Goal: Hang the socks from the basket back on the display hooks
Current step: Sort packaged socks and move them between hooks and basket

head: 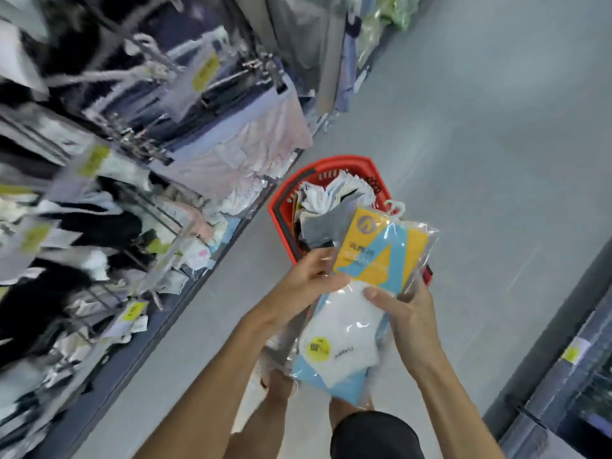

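The display rack [99, 167] on the left is smeared by motion blur, so its hooks are hard to make out. The left hand [309, 276] grips the left edge of a bagged sock pack [347, 323]. Behind it, a red basket [334, 160] of socks [331, 197] stands on the floor, its near side hidden. The right hand [409, 318] clasps the pack's right side, thumb on front.

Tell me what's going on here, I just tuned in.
A person stands in a shop aisle and grips a bundle of sock packs with the left hand and the right hand. The red basket on the floor ahead holds more socks. The display hooks are off to the left, and the held packs are not yet hung.
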The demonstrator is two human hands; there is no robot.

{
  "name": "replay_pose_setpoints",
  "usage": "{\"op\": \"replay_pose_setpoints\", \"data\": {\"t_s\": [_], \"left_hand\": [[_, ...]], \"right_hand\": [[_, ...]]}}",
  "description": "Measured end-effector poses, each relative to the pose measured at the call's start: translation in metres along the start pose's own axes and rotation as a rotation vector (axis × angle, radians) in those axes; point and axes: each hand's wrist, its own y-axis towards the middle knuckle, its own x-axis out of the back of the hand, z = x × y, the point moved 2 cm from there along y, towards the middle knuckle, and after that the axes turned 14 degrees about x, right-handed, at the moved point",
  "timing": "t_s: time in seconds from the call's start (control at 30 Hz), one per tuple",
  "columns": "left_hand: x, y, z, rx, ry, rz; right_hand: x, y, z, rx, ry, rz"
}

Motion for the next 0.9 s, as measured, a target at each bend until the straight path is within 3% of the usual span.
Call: {"op": "replay_pose_setpoints", "data": {"t_s": [0.13,0.33,0.57,0.73,0.83,0.9], "left_hand": [[0.018,-0.133,-0.038,-0.145,-0.246,0.047],[0.067,-0.336,-0.015,-0.389,-0.554,-0.333],[0.098,-0.531,0.074,-0.805,-0.615,-0.63],[0.111,-0.604,0.125,-0.849,-0.643,-0.681],[0.111,-0.621,0.143,-0.882,-0.78,-0.624],[0.111,-0.628,0.154,-0.951,-0.795,-0.681]], "right_hand": [[-0.092,-0.034,0.091,0.114,0.074,0.252],[-0.238,-0.144,0.206,0.491,-0.124,0.542],[-0.356,-0.31,0.26,0.905,-0.284,0.72],[-0.394,-0.382,0.266,0.95,-0.2,0.878],[-0.409,-0.4,0.265,0.869,-0.077,1.036],[-0.416,-0.404,0.265,0.801,-0.051,1.075]]}}
